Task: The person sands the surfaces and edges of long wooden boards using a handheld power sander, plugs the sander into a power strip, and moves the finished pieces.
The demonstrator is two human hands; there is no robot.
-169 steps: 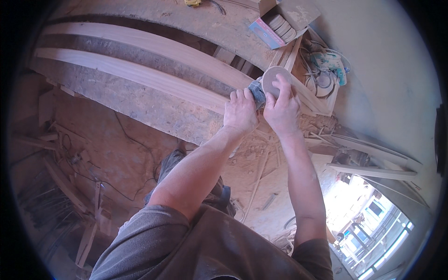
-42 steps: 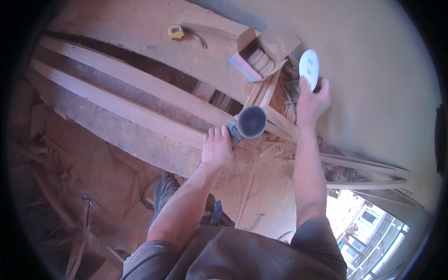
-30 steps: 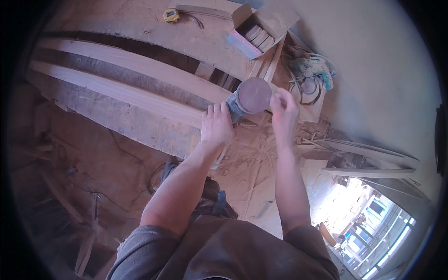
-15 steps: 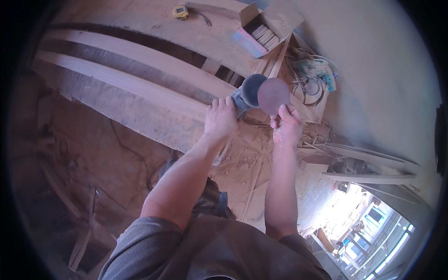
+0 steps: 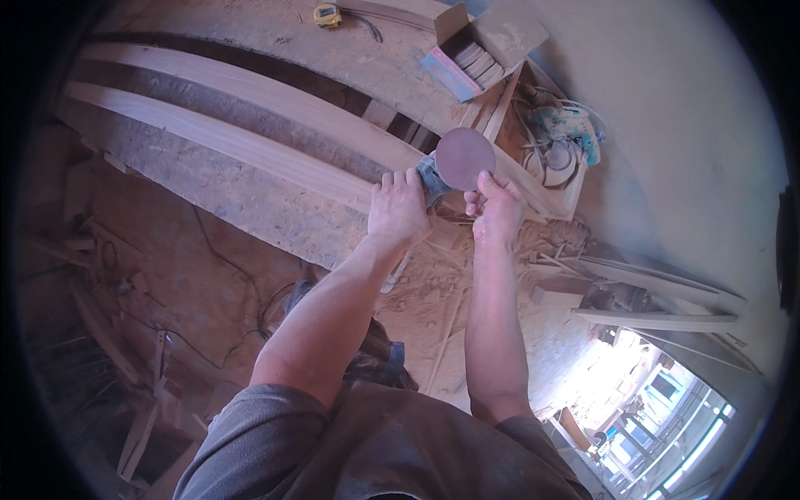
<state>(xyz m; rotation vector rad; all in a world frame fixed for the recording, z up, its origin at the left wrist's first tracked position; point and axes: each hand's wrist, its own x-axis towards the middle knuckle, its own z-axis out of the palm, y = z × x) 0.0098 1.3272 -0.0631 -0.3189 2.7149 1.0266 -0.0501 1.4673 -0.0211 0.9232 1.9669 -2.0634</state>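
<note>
My left hand is wrapped round the body of a grey power sander, whose round pad faces up. A reddish-brown sanding disc lies over that pad and hides it. At the disc's lower right edge, my right hand pinches it between thumb and fingers. Whether the disc is pressed flat on the pad or just above it, I cannot tell. Just left of the sander, two long pale wooden boards lie side by side on the dusty workbench.
An opened carton of stacked discs stands at the bench's far end. Beside it sits a teal power tool with a cord. A yellow tape measure lies at the back. Cords and wood scraps litter the floor at left.
My right hand has moved the sanding disc left, from beside the sander's dark pad to over it. The left hand keeps its grip on the sander.
</note>
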